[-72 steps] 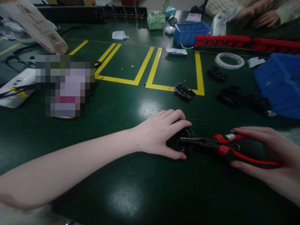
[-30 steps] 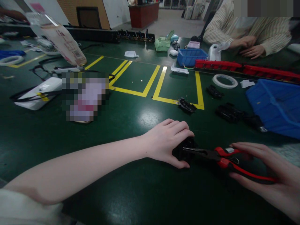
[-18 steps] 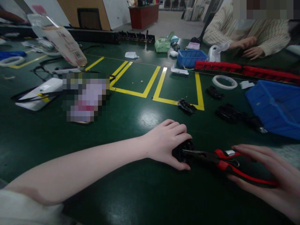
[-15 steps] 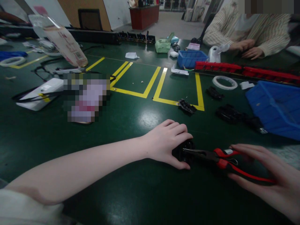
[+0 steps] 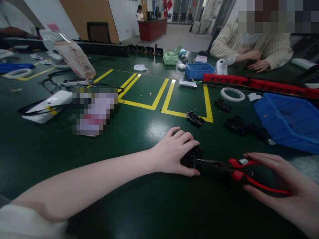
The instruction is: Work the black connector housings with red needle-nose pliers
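My left hand (image 5: 178, 151) is closed around a small black plastic part (image 5: 193, 157) on the green table, fingers over its far side and thumb along its near side. Red-handled long-nose pliers (image 5: 235, 168) are in my right hand (image 5: 286, 186), which wraps the two spread handles. The thin plier jaws reach left and their tips meet the black part's right side; whether they grip anything there is too small to tell. Much of the part is hidden under my left fingers.
Black plastic pieces (image 5: 238, 125) and a blue bin (image 5: 289, 122) lie to the right, near a tape roll (image 5: 232, 94). A phone (image 5: 97, 113), a white box (image 5: 47, 106) and a bottle (image 5: 74, 54) stand left. A co-worker's hands (image 5: 254, 61) rest across the table.
The camera view has tilted slightly up and shifted a little right. My left hand still holds the black part, and the pliers' tips stay against its right side.
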Motion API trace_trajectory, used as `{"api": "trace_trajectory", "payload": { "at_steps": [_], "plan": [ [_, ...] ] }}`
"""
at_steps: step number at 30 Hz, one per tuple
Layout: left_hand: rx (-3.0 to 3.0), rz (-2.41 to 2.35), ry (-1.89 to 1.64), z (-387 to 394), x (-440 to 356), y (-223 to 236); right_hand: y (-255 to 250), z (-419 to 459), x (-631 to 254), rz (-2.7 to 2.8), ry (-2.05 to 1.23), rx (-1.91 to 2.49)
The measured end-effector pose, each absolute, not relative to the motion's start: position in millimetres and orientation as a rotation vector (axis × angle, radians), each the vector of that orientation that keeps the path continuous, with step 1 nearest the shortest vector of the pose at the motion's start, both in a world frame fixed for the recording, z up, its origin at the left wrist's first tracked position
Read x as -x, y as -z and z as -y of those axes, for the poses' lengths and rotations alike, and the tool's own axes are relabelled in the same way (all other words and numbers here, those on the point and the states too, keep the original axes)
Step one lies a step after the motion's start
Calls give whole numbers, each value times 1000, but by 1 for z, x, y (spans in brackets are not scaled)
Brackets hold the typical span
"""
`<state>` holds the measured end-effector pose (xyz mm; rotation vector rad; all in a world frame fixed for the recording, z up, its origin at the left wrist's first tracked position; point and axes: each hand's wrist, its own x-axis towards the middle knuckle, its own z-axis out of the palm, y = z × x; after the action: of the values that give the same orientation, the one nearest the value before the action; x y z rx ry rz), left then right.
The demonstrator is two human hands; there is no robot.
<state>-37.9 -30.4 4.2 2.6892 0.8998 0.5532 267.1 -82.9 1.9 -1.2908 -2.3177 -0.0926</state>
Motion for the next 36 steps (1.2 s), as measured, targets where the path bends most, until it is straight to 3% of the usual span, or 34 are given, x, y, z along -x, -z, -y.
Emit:
{"api": "trace_trajectory", "payload": {
  "at_steps": [13, 29, 36],
  "plan": [
    [-2740, -694, -528, 31, 40, -8, 11, 60, -274, 2134, 184, 1423],
    [-2789, -894, -443, 34, 40, -11, 13, 62, -257, 2246, 161, 1456],
    [-2841, -869, -420, 36, 41, -10, 7, 61, -247, 2212, 449, 1431]
  ]
}}
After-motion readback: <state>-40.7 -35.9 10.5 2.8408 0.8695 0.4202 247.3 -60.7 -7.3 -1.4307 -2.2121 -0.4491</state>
